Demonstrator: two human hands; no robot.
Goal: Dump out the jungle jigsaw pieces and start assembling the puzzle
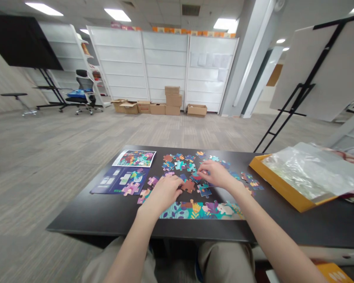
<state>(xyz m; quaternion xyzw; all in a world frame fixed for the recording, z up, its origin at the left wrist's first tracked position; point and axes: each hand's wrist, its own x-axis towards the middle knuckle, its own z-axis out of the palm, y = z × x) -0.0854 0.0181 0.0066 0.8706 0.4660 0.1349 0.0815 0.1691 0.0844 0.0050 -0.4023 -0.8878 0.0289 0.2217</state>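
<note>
Loose jigsaw pieces lie scattered over the black table [103,214]. Along its near edge runs a joined strip of puzzle [196,211], showing plants and a white animal. My left hand [168,192] rests low over the pieces, fingers bent, its fingertips beside a brown piece [189,186]; whatever is under the palm is hidden. Farther right, my right hand [214,173] has its thumb and fingers pinched together near a red and blue piece [196,177]; what is between the fingertips is too small to make out. A blue piece [204,190] lies just below that hand.
A picture sheet [135,158] and a dark blue leaflet [106,181] lie at the table's left, with several pink pieces [131,188] on the leaflet. At the right stands an open yellow box [283,188] holding clear plastic. Cardboard boxes [173,101] stand by the far shelves.
</note>
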